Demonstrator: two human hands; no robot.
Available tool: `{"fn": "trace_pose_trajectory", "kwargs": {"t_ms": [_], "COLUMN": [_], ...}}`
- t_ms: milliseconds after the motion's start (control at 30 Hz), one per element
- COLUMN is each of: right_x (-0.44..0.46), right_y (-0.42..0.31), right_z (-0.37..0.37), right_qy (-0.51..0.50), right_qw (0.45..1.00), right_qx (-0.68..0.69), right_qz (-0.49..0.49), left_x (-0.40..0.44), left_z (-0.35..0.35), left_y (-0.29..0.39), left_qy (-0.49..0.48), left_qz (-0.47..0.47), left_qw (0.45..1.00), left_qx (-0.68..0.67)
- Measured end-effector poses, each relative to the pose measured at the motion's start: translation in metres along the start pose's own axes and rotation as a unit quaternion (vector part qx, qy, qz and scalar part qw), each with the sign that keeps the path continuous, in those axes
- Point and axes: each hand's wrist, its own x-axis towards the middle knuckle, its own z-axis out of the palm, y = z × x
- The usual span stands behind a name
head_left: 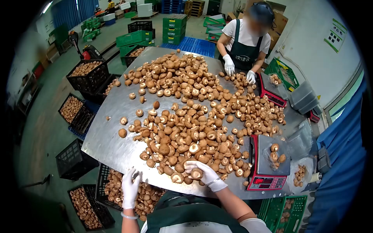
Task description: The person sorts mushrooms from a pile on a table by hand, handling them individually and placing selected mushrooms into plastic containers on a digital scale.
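Observation:
My right hand (206,175), in a white glove, is at the near edge of the mushroom heap (186,132). Its fingers curl around a brown mushroom (196,173) whose pale underside faces up. My left hand (131,188), also gloved, hangs at the table's front edge above a black crate of mushrooms (145,198). Its thumb and fingers are apart, with nothing between them. A red digital scale (268,182) stands right of my right hand, bearing a clear plastic tray (271,158) with a few mushrooms.
Opposite, a co-worker's gloved hands (229,65) touch mushrooms beside a second scale (273,97). Black crates (75,159) line the metal table's (105,136) left side. Plastic boxes (301,141) and a bag of mushrooms (299,174) lie right; a green crate (297,207) stands below.

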Motion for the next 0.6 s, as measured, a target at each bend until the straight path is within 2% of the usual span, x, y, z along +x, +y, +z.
{"fn": "trace_pose_trajectory", "kwargs": {"t_ms": [67, 133, 167, 233, 300, 433, 500, 567, 600], "right_x": [-0.009, -0.014, -0.014, -0.017, -0.016, -0.018, -0.023, -0.033, -0.039], "right_y": [0.004, 0.010, 0.012, 0.016, 0.017, 0.016, 0.018, 0.024, 0.029], "right_z": [-0.006, -0.012, -0.013, -0.012, -0.014, -0.012, -0.012, -0.018, -0.021], "right_qy": [0.000, -0.006, -0.002, 0.027, 0.038, 0.034, 0.048, 0.047, 0.055], "right_qw": [1.000, 1.000, 1.000, 0.989, 0.983, 0.971, 0.979, 0.993, 0.995], "right_qx": [0.010, 0.014, 0.013, 0.135, 0.159, 0.197, 0.172, 0.092, 0.057], "right_qz": [-0.007, -0.012, -0.015, -0.048, -0.088, -0.129, -0.102, -0.065, -0.053], "left_x": [0.028, 0.057, 0.069, 0.084, 0.093, 0.087, 0.086, 0.081, 0.076], "left_z": [0.016, 0.039, 0.056, 0.080, 0.106, 0.098, 0.083, 0.050, 0.033], "left_y": [0.031, 0.057, 0.055, 0.066, 0.055, 0.077, 0.075, 0.073, 0.063], "left_qy": [0.007, 0.027, 0.004, -0.037, -0.077, -0.059, -0.010, 0.061, 0.072], "left_qz": [0.058, 0.166, 0.185, 0.203, 0.240, 0.213, 0.225, 0.222, 0.177], "left_qw": [0.998, 0.986, 0.983, 0.976, 0.960, 0.974, 0.974, 0.973, 0.981], "left_qx": [-0.005, -0.016, -0.010, 0.074, 0.122, 0.057, -0.010, -0.003, -0.019]}}
